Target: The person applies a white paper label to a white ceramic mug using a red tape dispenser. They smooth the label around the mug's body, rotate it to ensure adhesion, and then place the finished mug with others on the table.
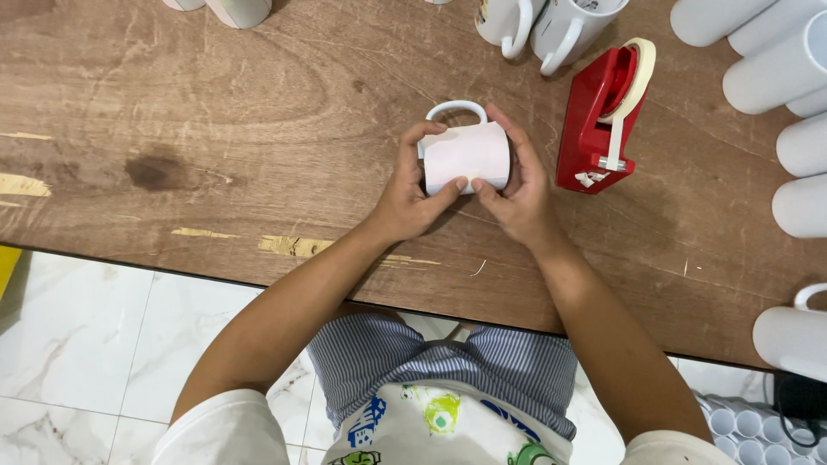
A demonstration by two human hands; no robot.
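Both hands clasp a white mug lying on its side on the wooden table — just left of the red tape dispenser. The left hand curls around its left end, the right hand around its right; both thumbs press paper wrapped around the mug. More white mugs lie right of the dispenser.

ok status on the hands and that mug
Left hand and right hand both on white mug, paper wrapped round it, thumbs at the seam. Mug lies on wooden table. Red tape dispenser close right, apart.
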